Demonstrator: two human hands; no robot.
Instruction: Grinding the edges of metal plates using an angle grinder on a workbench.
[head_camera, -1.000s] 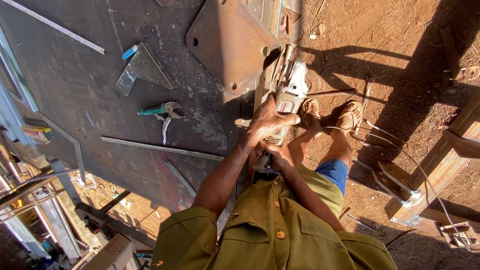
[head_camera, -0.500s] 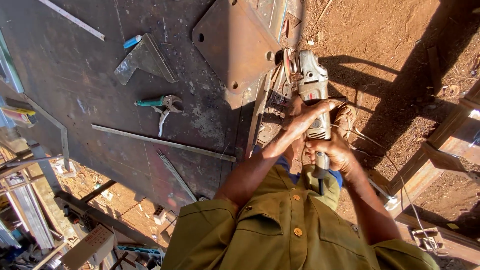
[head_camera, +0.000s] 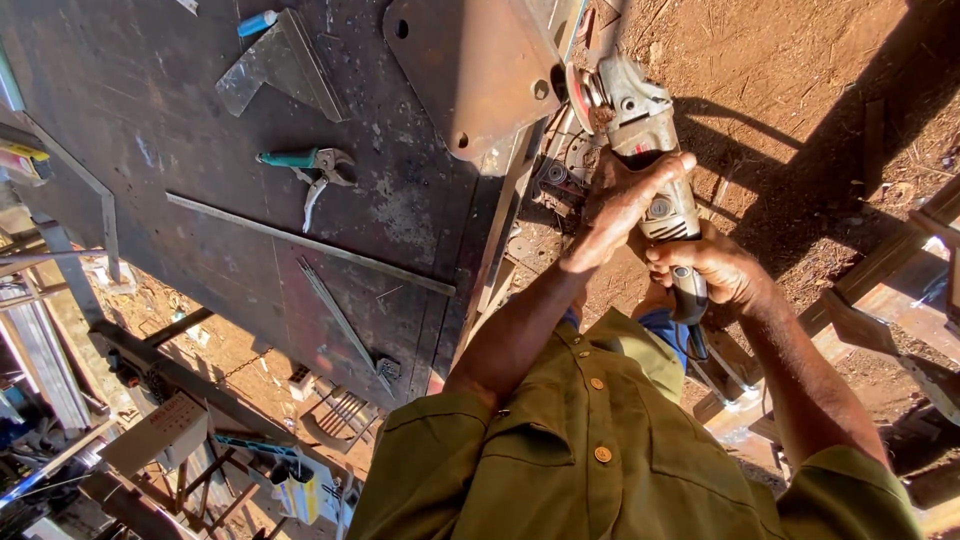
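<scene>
The person is holding an angle grinder (head_camera: 645, 140) in both hands, out over the right edge of a dark steel table (head_camera: 180, 130). The left hand (head_camera: 620, 205) is wrapping over the top of the grinder body, fingers curled across it toward the right. The right hand (head_camera: 715, 275) is gripping the rear handle lower down, fist closed around it, with the black cord trailing below. The disc (head_camera: 580, 98) is sitting just beside, perhaps touching, the right edge of a rusty plate (head_camera: 475, 70) (a thick one with bolt holes at its corners) that is overhanging the table edge; contact is hard to tell.

On the table, well apart from the hands, pliers (head_camera: 310, 170) with a green handle are lying near a bent piece of sheet metal (head_camera: 275, 70), and a thin flat bar (head_camera: 310, 245) is running diagonally across the surface. The ground to the right is reddish dirt (head_camera: 800, 80), partly in shadow. The olive shirt (head_camera: 600, 460) is filling the bottom of the view.
</scene>
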